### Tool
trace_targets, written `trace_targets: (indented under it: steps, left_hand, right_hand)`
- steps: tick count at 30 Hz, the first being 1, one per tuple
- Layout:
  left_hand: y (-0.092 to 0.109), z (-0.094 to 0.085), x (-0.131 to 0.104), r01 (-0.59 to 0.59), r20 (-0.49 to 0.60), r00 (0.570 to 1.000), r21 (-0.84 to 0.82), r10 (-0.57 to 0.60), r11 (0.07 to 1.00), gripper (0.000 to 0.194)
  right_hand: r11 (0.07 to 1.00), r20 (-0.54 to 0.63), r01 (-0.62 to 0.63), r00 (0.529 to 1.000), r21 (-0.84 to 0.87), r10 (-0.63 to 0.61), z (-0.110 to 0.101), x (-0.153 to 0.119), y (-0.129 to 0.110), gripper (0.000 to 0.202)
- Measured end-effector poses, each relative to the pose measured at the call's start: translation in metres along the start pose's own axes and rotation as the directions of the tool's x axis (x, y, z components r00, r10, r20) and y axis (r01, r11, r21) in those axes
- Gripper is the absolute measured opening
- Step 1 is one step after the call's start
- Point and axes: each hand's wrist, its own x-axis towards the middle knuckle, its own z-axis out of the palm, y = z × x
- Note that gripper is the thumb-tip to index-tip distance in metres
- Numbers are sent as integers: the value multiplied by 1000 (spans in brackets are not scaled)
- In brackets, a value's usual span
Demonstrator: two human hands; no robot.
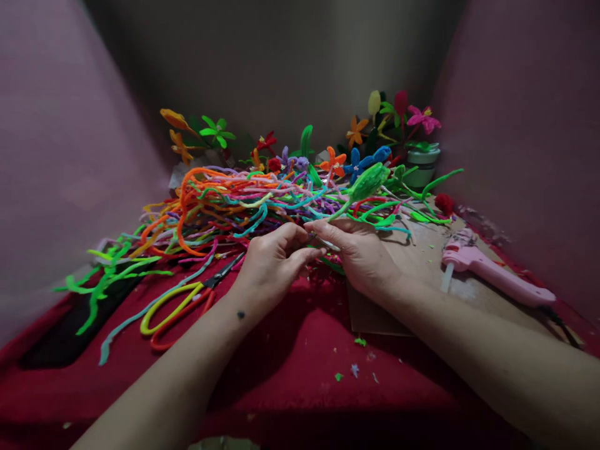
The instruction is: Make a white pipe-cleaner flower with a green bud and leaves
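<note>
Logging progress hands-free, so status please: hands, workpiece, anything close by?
Right fingers on stem of green bud. Left fingers close by, grip unclear. Bud tilts up and rightward. Fuzzy strands piled just beyond; scissors to the left.

Right hand (359, 253) pinches stem (339, 211) of green fuzzy bud (369, 182), tilted up rightward. Left hand (276, 253) meets it, grip unclear. Tangle of pipe cleaners (244, 203) behind, fuzzy flowers (332, 164) beyond. Scissors (209, 284) at left on red-covered counter (281, 350); pink glue gun (497, 272) at right, on cardboard (375, 315).
</note>
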Motion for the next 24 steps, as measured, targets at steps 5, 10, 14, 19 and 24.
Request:
trace_targets:
  steps: [5, 10, 14, 19, 24]
  left_hand:
    - [3, -1, 1, 85, 21, 996, -156, -83, 984, 8]
    - [1, -6, 3, 156, 128, 985, -381, -115, 911, 10]
    - [-5, -9, 4, 227, 219, 967, -495, -132, 839, 11]
    - [-7, -12, 7, 348, 356, 920, -552, -164, 757, 10]
    - [-8, -11, 8, 407, 433, 890, -605, -146, 684, 11]
  right_hand:
    - [987, 76, -88, 994, 132, 78, 2, 2, 1, 27]
    - [970, 147, -111, 986, 215, 80, 3, 2, 0, 27]
    - [974, 126, -96, 989, 207, 71, 0, 1, 0, 22]
    - [981, 123, -78, 991, 175, 57, -1, 3, 3, 25]
    - [991, 142, -23, 990, 135, 4, 2, 4, 4, 25]
